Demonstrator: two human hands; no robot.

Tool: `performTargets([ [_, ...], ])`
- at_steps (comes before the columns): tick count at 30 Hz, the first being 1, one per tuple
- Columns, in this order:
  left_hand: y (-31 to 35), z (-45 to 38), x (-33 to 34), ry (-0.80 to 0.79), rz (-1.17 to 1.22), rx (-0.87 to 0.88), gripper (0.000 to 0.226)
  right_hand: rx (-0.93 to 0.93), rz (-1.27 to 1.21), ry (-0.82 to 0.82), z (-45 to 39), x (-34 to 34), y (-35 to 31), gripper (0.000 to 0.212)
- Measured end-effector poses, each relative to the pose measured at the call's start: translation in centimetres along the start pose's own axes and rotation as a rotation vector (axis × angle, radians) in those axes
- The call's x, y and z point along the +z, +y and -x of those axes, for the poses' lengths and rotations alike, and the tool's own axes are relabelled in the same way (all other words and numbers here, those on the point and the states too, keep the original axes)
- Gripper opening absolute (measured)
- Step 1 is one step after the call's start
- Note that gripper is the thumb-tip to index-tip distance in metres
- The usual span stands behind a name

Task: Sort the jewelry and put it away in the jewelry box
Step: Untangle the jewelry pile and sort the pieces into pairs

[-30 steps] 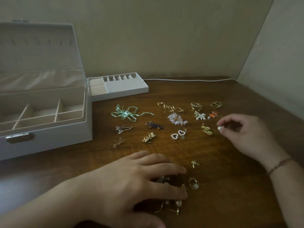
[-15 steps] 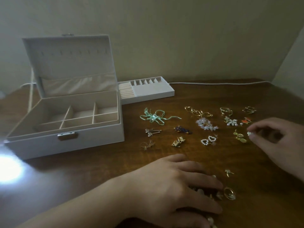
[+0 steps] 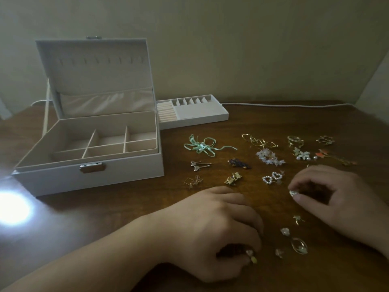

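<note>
Pinching a small silvery earring (image 3: 293,193), our right hand (image 3: 332,199) has pulled back from the sorted rows toward the tabletop's near edge; left hand (image 3: 212,230) stays curled on a pearl-and-gold piece (image 3: 251,256). White leatherette jewelry box (image 3: 90,157) at the left edge still sits empty, open — pairing continues.

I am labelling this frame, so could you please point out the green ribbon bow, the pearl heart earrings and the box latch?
green ribbon bow (image 3: 201,146), head view, centre knot
pearl heart earrings (image 3: 272,178), head view, between hearts
box latch (image 3: 92,167), head view, metal plate

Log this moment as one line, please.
stage: sorting | right hand: pinching small silver piece | left hand: on earring pile | jewelry box: open, empty
</note>
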State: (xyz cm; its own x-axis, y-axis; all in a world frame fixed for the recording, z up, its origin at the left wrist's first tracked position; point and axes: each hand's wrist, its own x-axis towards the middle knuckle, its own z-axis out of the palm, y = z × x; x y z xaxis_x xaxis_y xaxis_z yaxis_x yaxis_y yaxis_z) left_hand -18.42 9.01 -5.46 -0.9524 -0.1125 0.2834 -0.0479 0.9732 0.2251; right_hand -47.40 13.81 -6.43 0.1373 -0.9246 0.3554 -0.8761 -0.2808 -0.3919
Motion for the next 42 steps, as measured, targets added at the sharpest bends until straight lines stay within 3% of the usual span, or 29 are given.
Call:
performTargets([
  [4, -0.3, -1.0, 0.2, -0.088, 0.011, -0.005, 0.040, 0.012, 0.004, -0.067, 0.0, 0.0, 0.0, 0.030],
  [7, -0.1, -1.8, 0.6, -0.099, -0.013, 0.081, 0.033, -0.001, 0.004, -0.047, 0.2, -0.5, -0.2, 0.034],
  [12, -0.7, -1.1, 0.6, -0.088, -0.027, 0.057, 0.025, -0.112, -0.108, 0.107, 0.4, -1.4, -1.1, 0.030],
  [17, -0.9, -0.8, 0.3, -0.040, 0.015, 0.047, 0.022, -0.211, -0.158, 0.108, 0.5, -1.5, -1.1, 0.028],
  [21, -1.3, -0.5, -0.4, 0.120, 0.154, 0.003, 0.023, -0.222, -0.157, 0.167, 0.4, -1.3, -0.7, 0.031],
  [24, -2.5, 0.1, -1.6, 0.270, 0.156, -0.093, 0.018, -0.258, -0.188, 0.171, 0.6, -1.2, -0.8, 0.017],
  [26, -3.3, 1.0, -2.6, 0.288, 0.155, -0.175, 0.016, -0.294, -0.212, 0.151, 0.7, -1.1, -1.2, 0.009],
  [32, -4.7, 2.5, -4.0, -0.016, 0.231, -0.355, 0.024, -0.412, -0.099, 0.010, -0.2, -1.0, -3.1, 0.018],
  [36, -5.1, 2.9, -4.2, 0.062, 0.144, -0.431, 0.020, -0.428, -0.088, -0.057, -1.7, -1.2, -4.4, 0.019],
  [39, -5.1, 2.9, -4.7, 0.071, 0.281, -0.470, 0.025, -0.416, -0.120, -0.316, -2.6, -1.5, -5.2, 0.029],
  [42, -4.0, 2.6, -4.6, -0.131, 0.412, -0.405, 0.037, -0.403, -0.163, -0.508, -2.6, -1.1, -5.6, 0.037],
])
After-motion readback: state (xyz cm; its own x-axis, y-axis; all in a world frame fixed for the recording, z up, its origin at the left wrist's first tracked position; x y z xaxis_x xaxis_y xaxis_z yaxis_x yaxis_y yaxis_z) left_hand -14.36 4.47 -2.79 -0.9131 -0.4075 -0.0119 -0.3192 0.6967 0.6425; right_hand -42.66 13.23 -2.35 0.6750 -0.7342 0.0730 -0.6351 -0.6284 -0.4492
